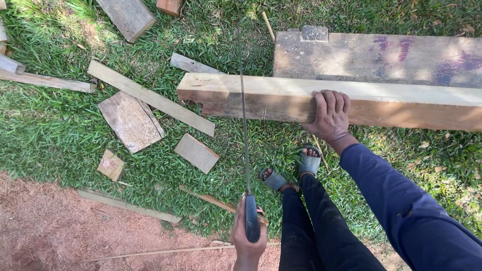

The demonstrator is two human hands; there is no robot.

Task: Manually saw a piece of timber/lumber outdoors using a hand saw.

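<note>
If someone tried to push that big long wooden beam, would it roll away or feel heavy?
The wooden beam is probably heavy: it is thick, long and looks like solid timber. It likely won't roll, since its sides are flat and square-edged. It rests on grass, and the right hand presses on it, so it would more likely drag than slide.

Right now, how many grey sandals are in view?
2: one grey sandal on the grass, the other just right of it, both below the pale wooden beam.
</note>
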